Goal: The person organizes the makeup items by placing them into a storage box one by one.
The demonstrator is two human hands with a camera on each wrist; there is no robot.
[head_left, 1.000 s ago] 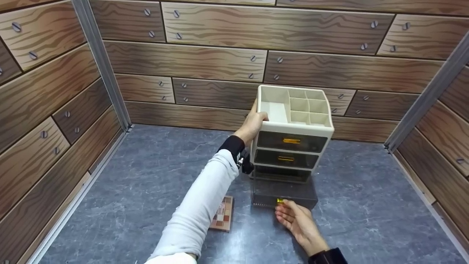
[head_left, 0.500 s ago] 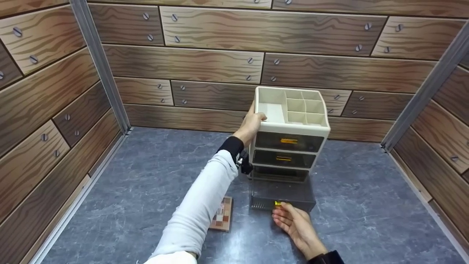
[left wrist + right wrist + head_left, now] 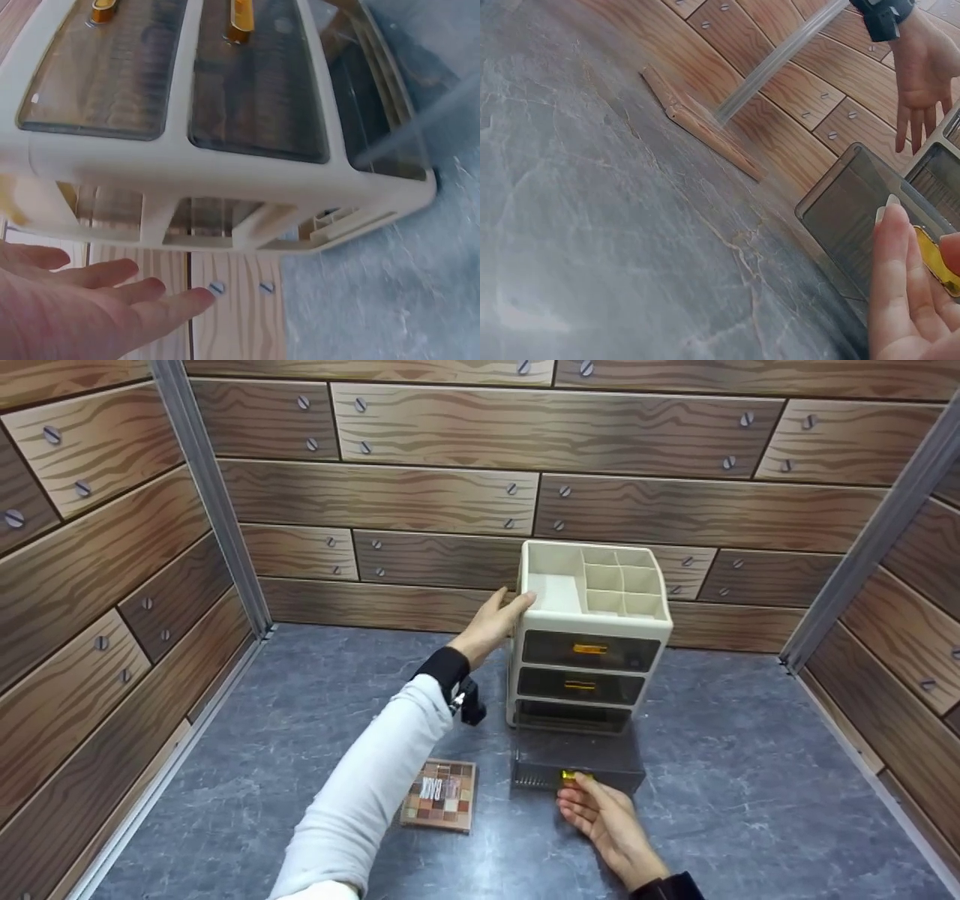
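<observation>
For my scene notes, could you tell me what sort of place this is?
Probably a staged recording booth: walls printed with wood planks and screws, metal corner posts, a grey marble-look floor, one drawer organizer.

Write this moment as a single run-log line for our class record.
left hand: open beside organizer | right hand: at bottom drawer handle, drawer pulled out | palette: on table

Eyeshadow palette (image 3: pixel 439 805) flat on grey marbled floor (image 3: pixel 315 712), wood-plank walls (image 3: pixel 450 495)

Cream organizer (image 3: pixel 592 615); smoky-grey drawers with yellow handles (image 3: pixel 589 649). Palette (image 3: pixel 440 796) chequered in browns and pinks. Floor (image 3: pixel 300 720) grey-marbled; walls (image 3: pixel 450 495) wood-grained brown.
</observation>
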